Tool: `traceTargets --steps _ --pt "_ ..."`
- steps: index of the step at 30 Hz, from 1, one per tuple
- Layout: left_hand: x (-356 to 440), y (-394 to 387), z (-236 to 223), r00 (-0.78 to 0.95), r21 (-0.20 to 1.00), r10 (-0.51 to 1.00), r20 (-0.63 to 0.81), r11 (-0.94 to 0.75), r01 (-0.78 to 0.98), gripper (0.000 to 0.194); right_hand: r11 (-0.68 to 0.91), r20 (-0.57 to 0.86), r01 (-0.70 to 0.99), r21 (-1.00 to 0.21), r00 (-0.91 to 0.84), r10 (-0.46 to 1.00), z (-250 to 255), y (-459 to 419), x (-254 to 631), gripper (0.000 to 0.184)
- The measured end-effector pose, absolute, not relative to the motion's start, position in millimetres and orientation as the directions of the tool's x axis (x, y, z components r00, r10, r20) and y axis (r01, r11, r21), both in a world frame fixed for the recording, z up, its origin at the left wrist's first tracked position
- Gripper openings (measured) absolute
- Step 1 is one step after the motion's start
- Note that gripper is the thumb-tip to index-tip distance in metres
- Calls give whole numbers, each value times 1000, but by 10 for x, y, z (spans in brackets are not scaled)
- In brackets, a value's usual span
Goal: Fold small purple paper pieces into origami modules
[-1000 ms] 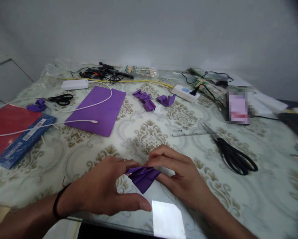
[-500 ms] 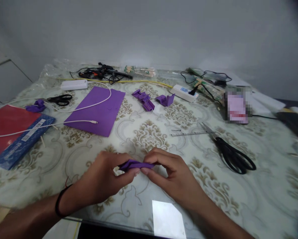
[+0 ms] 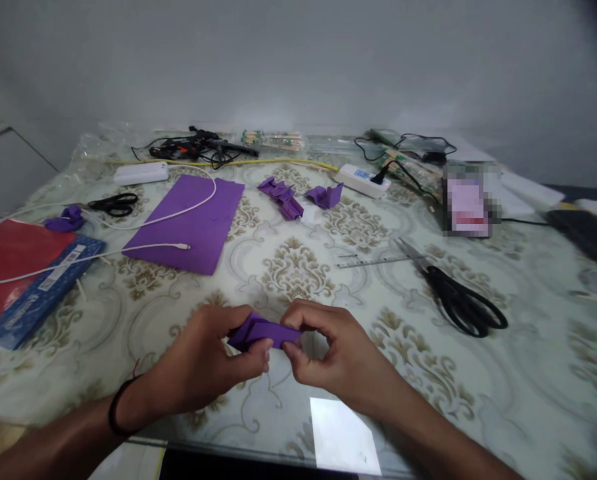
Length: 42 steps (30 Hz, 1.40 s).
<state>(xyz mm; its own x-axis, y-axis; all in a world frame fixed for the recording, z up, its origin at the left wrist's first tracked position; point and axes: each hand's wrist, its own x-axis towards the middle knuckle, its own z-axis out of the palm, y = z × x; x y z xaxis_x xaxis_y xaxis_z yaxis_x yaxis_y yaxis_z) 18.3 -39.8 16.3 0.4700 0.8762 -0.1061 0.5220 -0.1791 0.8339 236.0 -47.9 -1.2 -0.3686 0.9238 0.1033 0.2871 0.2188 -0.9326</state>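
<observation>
A piece of folded purple paper (image 3: 273,331) is held between both hands, above the near middle of the table. My left hand (image 3: 206,357) pinches its left part, thumb in front and fingers behind. At the other end, my right hand (image 3: 331,343) grips the paper's right edge between thumb and fingers. Layered folds show toward the left side. Farther back lie a pleated purple paper piece (image 3: 281,197) and a smaller folded purple piece (image 3: 325,195). Purple sheets (image 3: 188,227) rest flat to their left, crossed by a white cable (image 3: 171,247).
Black-handled scissors (image 3: 461,300) lie at right beside a clear ruler (image 3: 363,260). A red and blue paper pack (image 3: 33,283), smaller scissors (image 3: 113,203) and a white power bank (image 3: 141,173) are at left. Behind stand a power strip (image 3: 363,180) and tangled black cables (image 3: 198,145).
The folded purple paper has tilted, so more of its front face shows. My right thumb has shifted toward its right end, apart from my left thumb. The camera view has shifted slightly.
</observation>
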Motion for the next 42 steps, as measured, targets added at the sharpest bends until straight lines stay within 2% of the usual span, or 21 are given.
traceTargets --steps 7,10,12,13,14,16,18,22,27,31,34,38,42 --pt "153 -361 137 468 887 865 -181 -62 458 24 167 87 220 -961 -332 939 -37 -456 2387 5" --pt "156 -366 132 474 936 868 -147 -33 351 12 62 -2 185 -981 -327 945 -46 -449 2398 10" --pt "144 -374 144 493 971 867 -75 -49 233 43 -26 -67 126 -992 -331 941 -48 -439 2420 16" --pt "136 -377 152 511 977 859 -32 -81 196 54 -56 -83 91 -994 -341 936 -49 -434 2432 17" --pt "127 -377 160 531 974 847 6 -125 188 56 -66 -84 63 -996 -343 936 -50 -430 2442 16" --pt "114 -374 166 558 946 827 62 -227 230 42 -17 -32 51 -999 -307 951 -53 -424 2454 11" --pt "113 -365 152 552 920 830 83 -276 277 31 93 66 93 -991 -259 964 -52 -421 2454 18" --pt "132 -359 91 517 934 853 63 -233 270 36 274 199 177 -945 -352 915 -37 -418 2450 18" --pt "144 -349 77 468 890 870 153 -327 316 19 407 304 280 -869 -348 887 -32 -429 2458 21" --pt "146 -331 102 469 862 860 200 -382 333 15 487 389 335 -807 -319 864 -48 -456 2457 19" --pt "145 -327 112 457 866 868 195 -371 335 19 546 458 351 -760 -306 834 -53 -466 2471 23" --pt "131 -326 126 495 858 835 241 -422 293 34 568 460 314 -761 -356 813 -36 -452 2513 24" --pt "120 -332 168 552 830 785 281 -488 271 40 620 499 324 -714 -385 776 -29 -435 2528 24"
